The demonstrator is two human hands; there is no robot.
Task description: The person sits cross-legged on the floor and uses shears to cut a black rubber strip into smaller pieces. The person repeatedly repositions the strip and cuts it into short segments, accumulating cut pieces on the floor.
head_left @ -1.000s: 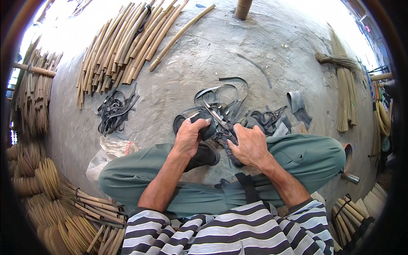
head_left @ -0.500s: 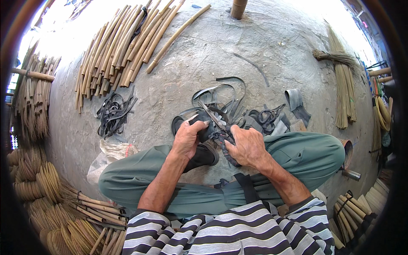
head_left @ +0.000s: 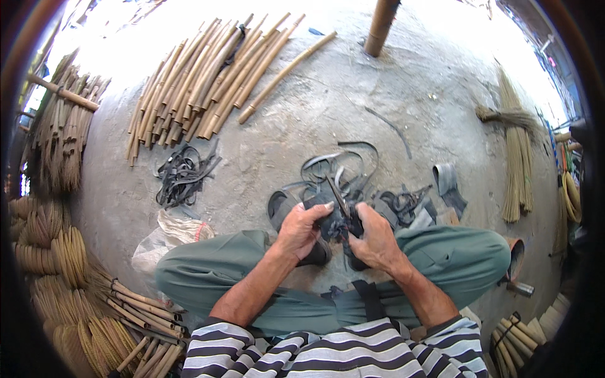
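I sit cross-legged in green trousers on a concrete floor (head_left: 315, 113). My left hand (head_left: 300, 230) grips a piece of dark rubber strip (head_left: 326, 222) held over my lap. My right hand (head_left: 375, 238) is closed on the other side of the same dark rubber, with a thin blade-like tool (head_left: 338, 196) sticking up and away between the two hands. A tangle of cut black rubber strips (head_left: 343, 167) lies just beyond my hands. A dark sandal (head_left: 281, 208) shows under my left hand.
A pile of bamboo sticks (head_left: 208, 82) lies far left, another heap of black strips (head_left: 181, 173) nearer. Bundles of curved cane (head_left: 44, 246) line the left edge. A straw bundle (head_left: 520, 164) lies right, a wooden post (head_left: 381, 25) stands at the top, and a plastic bag (head_left: 167, 236) rests by my left knee.
Both hands have shifted slightly on the dark rubber piece, drawing closer together; the tool between them has tilted a little.
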